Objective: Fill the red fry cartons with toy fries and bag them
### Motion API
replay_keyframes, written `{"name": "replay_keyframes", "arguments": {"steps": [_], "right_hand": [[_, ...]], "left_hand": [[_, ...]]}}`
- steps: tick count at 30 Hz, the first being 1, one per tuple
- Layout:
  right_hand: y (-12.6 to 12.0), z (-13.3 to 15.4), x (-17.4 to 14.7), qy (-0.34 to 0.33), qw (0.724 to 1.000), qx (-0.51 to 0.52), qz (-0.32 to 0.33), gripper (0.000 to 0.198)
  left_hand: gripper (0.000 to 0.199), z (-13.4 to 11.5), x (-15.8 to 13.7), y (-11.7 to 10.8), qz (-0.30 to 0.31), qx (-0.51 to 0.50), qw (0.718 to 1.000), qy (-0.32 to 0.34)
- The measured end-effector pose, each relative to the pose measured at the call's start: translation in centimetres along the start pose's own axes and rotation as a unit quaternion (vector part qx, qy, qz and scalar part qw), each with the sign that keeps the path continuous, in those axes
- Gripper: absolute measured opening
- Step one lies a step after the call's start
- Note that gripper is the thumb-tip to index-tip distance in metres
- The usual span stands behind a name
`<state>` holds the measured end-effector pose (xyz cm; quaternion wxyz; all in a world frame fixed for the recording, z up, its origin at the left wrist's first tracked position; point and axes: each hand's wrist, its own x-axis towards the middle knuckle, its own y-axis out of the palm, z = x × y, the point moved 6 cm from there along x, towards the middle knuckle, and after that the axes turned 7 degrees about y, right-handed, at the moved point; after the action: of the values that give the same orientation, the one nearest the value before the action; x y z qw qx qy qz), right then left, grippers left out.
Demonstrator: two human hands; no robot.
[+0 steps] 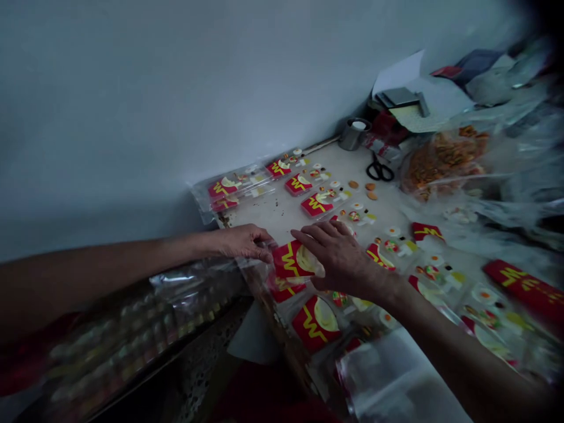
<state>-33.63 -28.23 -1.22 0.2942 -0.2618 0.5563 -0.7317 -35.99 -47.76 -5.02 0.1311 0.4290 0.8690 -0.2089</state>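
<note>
My left hand (249, 242) is closed, its thumb and finger pinching the left edge of a clear plastic packet (288, 258). Inside the packet shows a red piece shaped like a fries box, with a yellow zigzag and a pale cream part. From the right, my right hand (337, 252) grips the same packet, fingers over its top and thumb lower down; the hand hides part of it. Just beneath lies another red packet (284, 289). Nearer me rests a similar packet (316, 323) on the table (264, 217).
Rows of packets with small toy-food pieces (317, 204) cover the table. Stacked packets (222, 191) lie by the wall. Black scissors (379, 170), a metal cup (352, 135) and a bag of orange-brown pieces (445, 161) stand farther back. A plastic-covered box (145, 329) sits lower left.
</note>
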Motion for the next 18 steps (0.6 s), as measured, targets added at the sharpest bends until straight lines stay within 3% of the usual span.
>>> {"name": "replay_keyframes", "arguments": {"steps": [4,6,7,9,11,12,15,18], "right_hand": [[0.0,-0.5,-2.5,0.068,0.998,0.004,-0.008,0.098],[0.7,-0.9,-3.8,0.138,0.99,0.009,-0.008,0.102],[1.3,-1.1,-4.5,0.185,0.983,0.01,-0.007,0.101],[2.5,-1.7,-5.7,0.28,0.96,0.01,-0.002,0.096],[3.7,-2.0,-6.7,0.347,0.938,0.008,0.002,0.094],[4.0,-2.1,-7.1,0.366,0.931,0.005,-0.001,0.095],[3.9,-1.9,-8.3,0.377,0.926,-0.017,-0.027,0.105],[3.3,-1.6,-10.4,0.376,0.925,-0.05,-0.029,0.109]], "left_hand": [[0.028,-4.5,4.5,0.2,0.166,0.06,0.984,0.023],[0.02,-6.9,7.0,0.9,0.196,0.175,0.961,0.085],[0.018,-8.0,8.1,1.3,0.171,0.259,0.943,0.124],[0.023,-9.7,9.1,2.3,0.043,0.426,0.883,0.191],[0.033,-10.2,8.3,3.9,-0.105,0.516,0.822,0.217],[0.04,-9.8,7.6,4.9,-0.158,0.527,0.808,0.21],[0.054,-7.1,5.7,7.9,-0.212,0.502,0.824,0.151],[0.051,-5.8,5.1,9.6,-0.235,0.5,0.825,0.122]]}}
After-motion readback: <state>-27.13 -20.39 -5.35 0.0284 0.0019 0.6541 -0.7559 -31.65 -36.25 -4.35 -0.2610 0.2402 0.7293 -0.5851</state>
